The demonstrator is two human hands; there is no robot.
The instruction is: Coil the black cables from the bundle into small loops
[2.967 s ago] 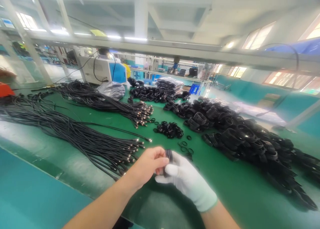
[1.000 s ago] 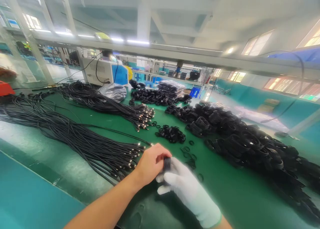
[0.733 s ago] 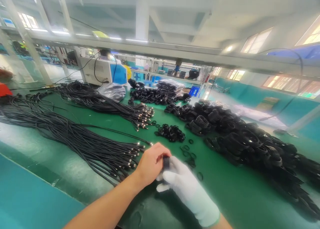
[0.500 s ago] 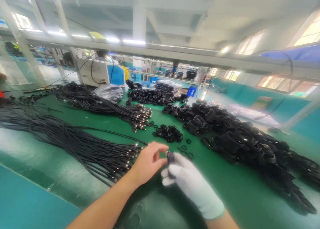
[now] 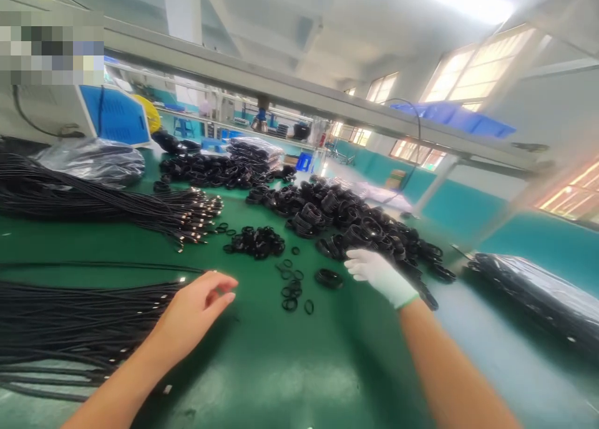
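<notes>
My bare left hand hovers over the green mat with its fingers loosely apart and nothing in them, just right of the metal-tipped ends of a bundle of straight black cables. My white-gloved right hand is stretched out at the near edge of a heap of coiled black cables and holds nothing. One small coiled cable lies on the mat just left of that hand. A few loose black rings lie between my hands, with a pile of rings behind them.
A second bundle of straight cables lies at the far left. Behind it are a plastic bag and a white and blue machine. Bagged cables sit at the right edge. A metal rail crosses overhead.
My hands were together on a small black coil; they have now parted. The coil lies on the mat, my right hand has moved toward the heap, and the view has swung right.
</notes>
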